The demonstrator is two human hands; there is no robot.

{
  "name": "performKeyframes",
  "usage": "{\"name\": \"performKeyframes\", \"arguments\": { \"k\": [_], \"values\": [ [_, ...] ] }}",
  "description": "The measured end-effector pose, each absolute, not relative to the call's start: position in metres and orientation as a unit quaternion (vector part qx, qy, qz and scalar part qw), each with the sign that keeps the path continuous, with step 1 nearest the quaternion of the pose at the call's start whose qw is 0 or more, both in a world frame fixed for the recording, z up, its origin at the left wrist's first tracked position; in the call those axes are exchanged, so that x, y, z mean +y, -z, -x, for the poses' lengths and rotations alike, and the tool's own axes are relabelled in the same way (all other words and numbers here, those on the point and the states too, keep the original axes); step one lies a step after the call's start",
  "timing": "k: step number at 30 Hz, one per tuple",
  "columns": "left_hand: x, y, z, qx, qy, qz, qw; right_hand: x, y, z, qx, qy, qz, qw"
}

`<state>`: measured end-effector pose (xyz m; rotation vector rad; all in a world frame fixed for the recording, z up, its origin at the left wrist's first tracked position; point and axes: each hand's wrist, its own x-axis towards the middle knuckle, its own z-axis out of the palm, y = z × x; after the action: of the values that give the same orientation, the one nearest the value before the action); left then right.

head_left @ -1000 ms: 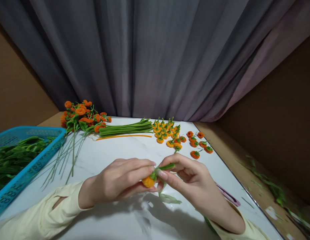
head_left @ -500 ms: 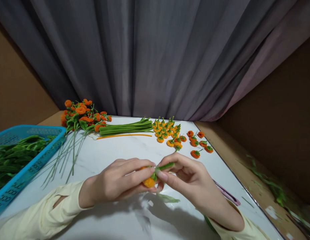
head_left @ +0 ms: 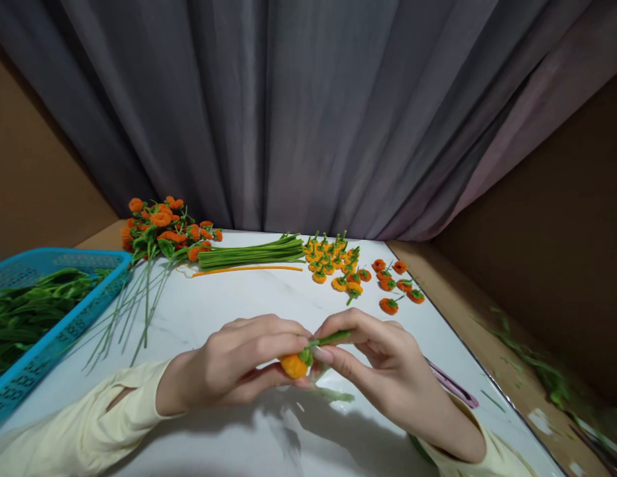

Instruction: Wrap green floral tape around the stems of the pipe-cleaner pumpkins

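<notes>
Yellow chenille flower (head_left: 293, 366): left grip (head_left: 233, 361) clamped it, right grip (head_left: 388, 356) a green stalk (head_left: 335, 338).
Leftward, orange blooms (head_left: 160, 219) looked finished; beyond, stubby yellow heads (head_left: 319, 277) did not.

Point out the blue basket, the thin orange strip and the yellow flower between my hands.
Blue basket (head_left: 72, 318): head view, on its right wall.
Thin orange strip (head_left: 246, 269): head view, about midway along its length.
Yellow flower (head_left: 292, 366): head view, on its yellow head.
</notes>
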<state>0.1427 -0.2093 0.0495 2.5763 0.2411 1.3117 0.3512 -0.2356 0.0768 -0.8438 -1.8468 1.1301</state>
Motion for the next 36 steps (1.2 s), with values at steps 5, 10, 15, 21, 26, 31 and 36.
{"name": "performKeyframes", "arguments": {
  "k": [5,10,15,21,26,31,36],
  "values": [
    [-0.209,-0.052,-0.143,0.085,-0.441,-0.885,0.122,-0.236,-0.078,-0.353,-0.741,-0.437,0.332,0.386],
    [-0.212,-0.053,-0.147,0.103,-0.443,-0.860,0.231,-0.234,-0.082,-0.355,-0.743,-0.451,0.333,0.365],
    [-0.213,-0.050,-0.149,0.129,-0.449,-0.832,0.297,-0.233,-0.080,-0.355,-0.666,-0.577,0.330,0.340],
    [-0.212,-0.050,-0.149,0.110,-0.459,-0.832,0.291,-0.233,-0.083,-0.353,-0.616,-0.648,0.322,0.312],
    [-0.214,-0.048,-0.148,0.144,-0.441,-0.804,0.371,-0.237,-0.088,-0.354,-0.713,-0.520,0.343,0.321],
    [-0.216,-0.048,-0.149,0.167,-0.426,-0.778,0.431,-0.238,-0.090,-0.356,-0.755,-0.456,0.342,0.324],
    [-0.217,-0.049,-0.150,0.158,-0.447,-0.795,0.379,-0.236,-0.089,-0.358,-0.763,-0.436,0.348,0.326]
  ]
}}
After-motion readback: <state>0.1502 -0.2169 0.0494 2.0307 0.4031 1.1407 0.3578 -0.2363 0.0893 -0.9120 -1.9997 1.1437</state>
